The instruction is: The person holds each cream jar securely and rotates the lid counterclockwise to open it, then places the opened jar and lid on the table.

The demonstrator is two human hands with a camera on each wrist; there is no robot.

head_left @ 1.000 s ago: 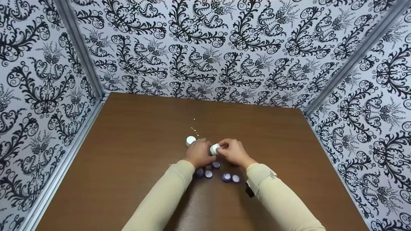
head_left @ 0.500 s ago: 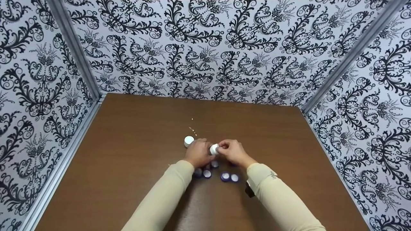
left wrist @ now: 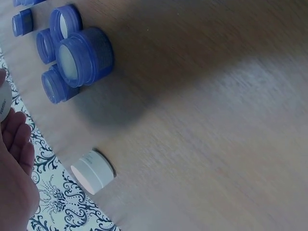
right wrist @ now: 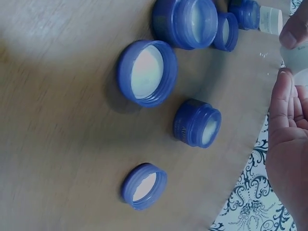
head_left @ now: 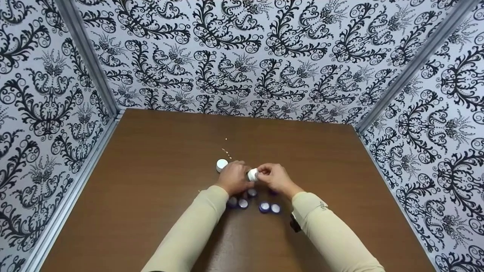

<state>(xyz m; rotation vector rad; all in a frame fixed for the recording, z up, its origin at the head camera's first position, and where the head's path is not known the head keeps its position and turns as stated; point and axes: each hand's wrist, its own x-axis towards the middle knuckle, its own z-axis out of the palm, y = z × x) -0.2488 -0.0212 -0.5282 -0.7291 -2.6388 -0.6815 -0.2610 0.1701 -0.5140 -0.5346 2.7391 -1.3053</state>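
Note:
A small white jar (head_left: 252, 174) is held between the two hands above the table. My left hand (head_left: 235, 177) grips it from the left, fingers curled. From the other side my right hand (head_left: 276, 177) pinches it with thumb and fingers; the right wrist view has the white jar (right wrist: 294, 57) at its edge, partly cut off. Whether its lid is on cannot be told. Another white jar (head_left: 222, 165) stands just left of the left hand. Below the hands are open blue jars (right wrist: 197, 122) and loose blue lids (right wrist: 147, 72), their pale insides showing.
The brown table (head_left: 159, 151) is bounded by patterned walls (head_left: 242, 56). Several small white specks (head_left: 227, 152) lie behind the standing white jar. A larger open blue jar (left wrist: 89, 57) sits among smaller blue pieces, close under the left hand.
Both hands stay nearly in place around the white jar, with only slight shifts of the right fingers. The head view has tilted and moved a little; the things on the table keep their places.

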